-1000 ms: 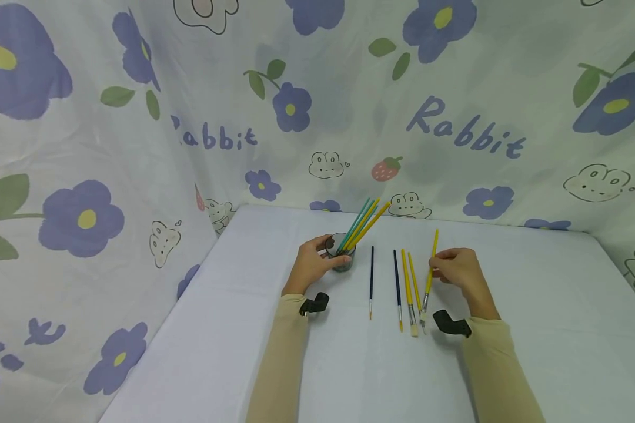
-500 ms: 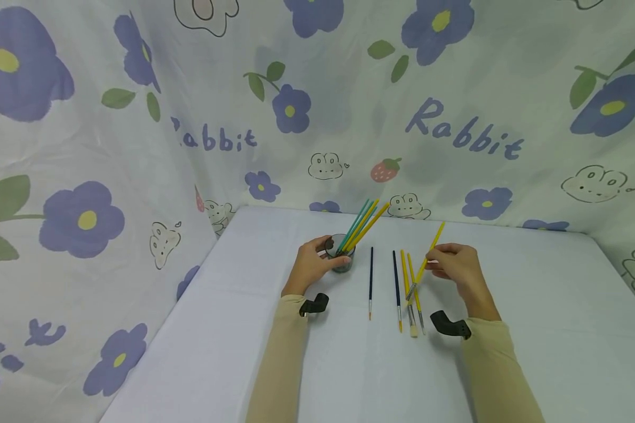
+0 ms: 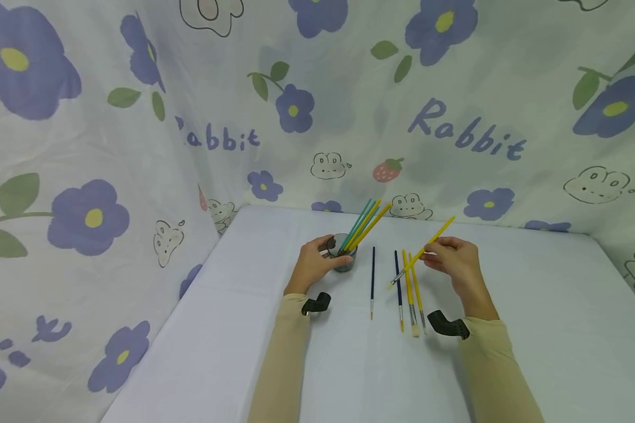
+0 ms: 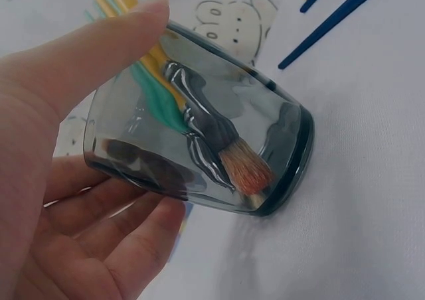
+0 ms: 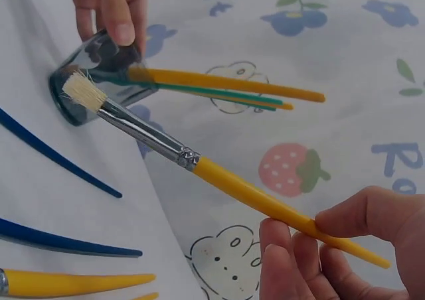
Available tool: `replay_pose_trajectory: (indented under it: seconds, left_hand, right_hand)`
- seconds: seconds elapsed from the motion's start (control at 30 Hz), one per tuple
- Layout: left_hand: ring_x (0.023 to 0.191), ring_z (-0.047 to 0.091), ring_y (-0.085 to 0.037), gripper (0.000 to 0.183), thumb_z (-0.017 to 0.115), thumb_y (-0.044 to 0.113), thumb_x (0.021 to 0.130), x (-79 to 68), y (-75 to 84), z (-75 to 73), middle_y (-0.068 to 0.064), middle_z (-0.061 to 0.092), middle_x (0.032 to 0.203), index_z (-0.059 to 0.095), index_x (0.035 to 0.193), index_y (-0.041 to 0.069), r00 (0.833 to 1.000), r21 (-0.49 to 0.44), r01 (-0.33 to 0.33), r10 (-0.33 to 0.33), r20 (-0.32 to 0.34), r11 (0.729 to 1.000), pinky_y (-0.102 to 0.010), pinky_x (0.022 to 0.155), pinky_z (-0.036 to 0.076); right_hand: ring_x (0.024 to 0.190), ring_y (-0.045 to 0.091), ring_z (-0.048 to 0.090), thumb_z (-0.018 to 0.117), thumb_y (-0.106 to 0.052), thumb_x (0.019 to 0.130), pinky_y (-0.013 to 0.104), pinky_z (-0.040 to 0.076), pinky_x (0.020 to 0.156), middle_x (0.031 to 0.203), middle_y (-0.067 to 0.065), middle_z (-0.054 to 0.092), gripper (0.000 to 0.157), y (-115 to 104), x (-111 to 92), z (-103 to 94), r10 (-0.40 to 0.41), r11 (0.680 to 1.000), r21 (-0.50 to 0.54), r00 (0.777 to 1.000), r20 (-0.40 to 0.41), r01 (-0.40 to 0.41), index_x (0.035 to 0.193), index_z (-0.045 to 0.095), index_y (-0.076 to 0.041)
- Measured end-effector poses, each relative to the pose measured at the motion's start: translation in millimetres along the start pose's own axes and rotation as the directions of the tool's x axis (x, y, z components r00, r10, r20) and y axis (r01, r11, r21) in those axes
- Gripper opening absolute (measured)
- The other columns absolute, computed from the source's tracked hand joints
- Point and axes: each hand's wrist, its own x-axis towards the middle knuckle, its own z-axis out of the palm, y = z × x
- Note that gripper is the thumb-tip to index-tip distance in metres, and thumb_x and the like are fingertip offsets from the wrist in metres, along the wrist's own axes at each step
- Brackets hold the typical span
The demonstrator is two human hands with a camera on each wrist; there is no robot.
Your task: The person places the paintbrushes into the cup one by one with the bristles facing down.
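Note:
My left hand (image 3: 315,267) grips a smoky glass cup (image 4: 265,114) round its side, thumb on the near face and fingers behind. Inside the cup, yellow and green paintbrushes (image 3: 367,226) lean to the right, bristles down; one reddish bristle tip (image 4: 247,166) shows through the glass. My right hand (image 3: 457,264) pinches a yellow paintbrush (image 5: 249,197) by its handle between thumb and fingers. That brush is tilted, its pale flat bristles (image 5: 83,91) pointing down and left, above the brushes on the table.
On the white table (image 3: 349,364) lie a dark blue brush (image 3: 373,276) by itself, another dark blue brush (image 3: 398,299) and two yellow brushes (image 3: 408,288) close together. A patterned cloth (image 3: 349,117) hangs behind the table's back edge.
My right hand has lifted the yellow paintbrush off the row and moved slightly left, and the brush has tilted so its bristles swing left. The left hand stays on the cup.

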Motion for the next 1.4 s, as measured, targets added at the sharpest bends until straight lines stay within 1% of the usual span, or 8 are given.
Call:
replay_pose_trajectory:
  seconds: [0.1,0.2,0.27,0.43,0.77,0.9,1.1,1.4]
  left_hand:
    - [0.129,0.055,-0.023,0.092,0.087,0.049,0.07,0.2,0.9,0.0,-0.009,0.061,0.134,0.051,0.143,0.006,1.0,0.008,-0.005,0.005,-0.005,1.0,-0.036,0.103,0.056]
    - [0.129,0.055,-0.023,0.091,0.087,0.048,0.07,0.3,1.5,-0.1,-0.009,0.061,0.134,0.051,0.142,0.005,1.0,0.015,-0.009,0.009,-0.009,1.0,-0.037,0.103,0.056]
    - [0.129,0.055,-0.023,0.091,0.086,0.049,0.07,0.1,1.6,-0.2,-0.009,0.061,0.134,0.051,0.142,0.005,1.0,0.017,-0.008,0.008,-0.007,1.0,-0.037,0.103,0.056]
    - [0.129,0.055,-0.022,0.092,0.086,0.05,0.07,0.0,0.6,-0.1,-0.008,0.06,0.135,0.051,0.143,0.007,1.0,0.016,-0.004,0.004,-0.009,1.0,-0.035,0.103,0.056]
    - [0.129,0.055,-0.023,0.091,0.086,0.05,0.07,0.4,-0.1,-0.3,-0.008,0.06,0.136,0.052,0.142,0.008,1.0,0.011,0.002,-0.002,-0.008,1.0,-0.035,0.103,0.056]
    - [0.129,0.055,-0.023,0.09,0.086,0.05,0.07,0.6,-0.3,-0.5,-0.008,0.06,0.135,0.052,0.142,0.007,1.0,0.014,-0.002,0.002,-0.008,1.0,-0.035,0.103,0.056]
    - [0.129,0.056,-0.024,0.092,0.086,0.053,0.068,1.6,-1.1,0.4,-0.007,0.06,0.135,0.053,0.142,0.01,1.0,0.03,0.01,-0.01,-0.01,0.999,-0.033,0.102,0.056]
    - [0.13,0.056,-0.027,0.092,0.085,0.053,0.069,0.9,0.9,0.1,-0.008,0.059,0.137,0.051,0.143,0.011,1.0,0.025,0.015,-0.015,-0.005,1.0,-0.034,0.103,0.056]
  right_hand:
    - [0.073,0.013,0.074,0.068,-0.015,0.089,0.028,0.065,0.07,0.086,0.0,0.07,0.029,-3.0,-0.8,1.3,-0.004,1.0,0.027,1.0,0.0,0.004,0.113,0.059,0.0]
    - [0.074,0.008,0.074,0.065,-0.015,0.091,0.026,0.064,0.076,0.084,-0.005,0.068,0.03,-13.5,-6.1,4.5,0.007,1.0,-0.009,1.0,-0.004,-0.007,0.115,0.056,0.0]
    - [0.074,0.007,0.074,0.065,-0.014,0.092,0.025,0.064,0.076,0.083,-0.007,0.068,0.029,-16.4,-5.4,5.5,0.013,1.0,0.003,1.0,-0.003,-0.013,0.115,0.055,-0.001]
    - [0.074,0.006,0.074,0.066,-0.013,0.092,0.025,0.064,0.077,0.085,-0.006,0.068,0.026,-24.1,-5.1,9.7,0.005,1.0,0.029,1.0,0.012,-0.005,0.112,0.054,-0.002]
    - [0.074,0.011,0.075,0.068,-0.009,0.09,0.027,0.064,0.076,0.081,-0.005,0.07,0.027,-36.1,-6.4,18.6,-0.05,0.991,0.129,0.996,0.071,0.041,0.109,0.051,0.001]
    - [0.074,0.011,0.075,0.069,-0.009,0.089,0.029,0.064,0.077,0.079,-0.005,0.072,0.026,-40.1,-6.8,24.0,-0.064,0.989,0.137,0.996,0.065,0.055,0.107,0.052,0.0]
    - [0.072,0.012,0.075,0.07,-0.005,0.088,0.03,0.064,0.076,0.078,-0.004,0.073,0.023,-43.2,-6.3,29.2,-0.095,0.981,0.178,0.993,0.071,0.081,0.103,0.054,0.001]
    - [0.073,0.013,0.075,0.071,-0.006,0.088,0.032,0.063,0.078,0.079,-0.004,0.072,0.022,-51.1,-7.3,38.5,-0.112,0.979,0.179,0.991,0.069,0.098,0.101,0.055,0.0]
